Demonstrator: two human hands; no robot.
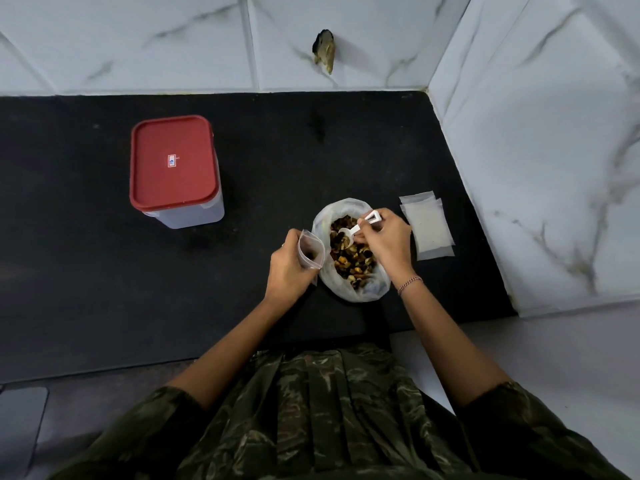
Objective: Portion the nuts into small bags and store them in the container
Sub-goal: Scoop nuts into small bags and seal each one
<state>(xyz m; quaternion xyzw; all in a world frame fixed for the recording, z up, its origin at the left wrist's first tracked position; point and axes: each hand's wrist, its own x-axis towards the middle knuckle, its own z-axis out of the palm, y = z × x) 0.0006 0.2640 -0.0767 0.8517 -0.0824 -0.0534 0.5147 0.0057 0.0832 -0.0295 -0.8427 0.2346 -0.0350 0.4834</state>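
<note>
On the black table (104, 289), toward its rear left part, a clear-walled container (194, 216) is seen upright with its red lid (173, 161) pressed on; what it holds cannot be told through the lid and the cloudy wall. Nearer the front edge, and toward the right edge, a large white plastic bag (346, 204) is stood with its mouth spread wide, and it is filled with mixed nuts (349, 261) in brown, tan and dark tones. A small clear zip bag (311, 249) is held upright just beside the large bag's left side, with its mouth held apart; a few dark pieces can be made out low inside it. The left grip (289, 268) is curled round this small bag, the fingers wrapped over its lower half. A white plastic scoop (356, 230) is pinched by its handle in the right grip (388, 237), whose fingers are bent closely about it; the scoop's bowl is lowered into the top of the nuts. A thin bracelet (410, 284) is worn on the right wrist. Close to the table's right edge, just beside the right grip, a flat stack of empty small bags (429, 226) is laid, slightly fanned. The table is backed and flanked by marble-patterned wall tiles (519, 168).
</note>
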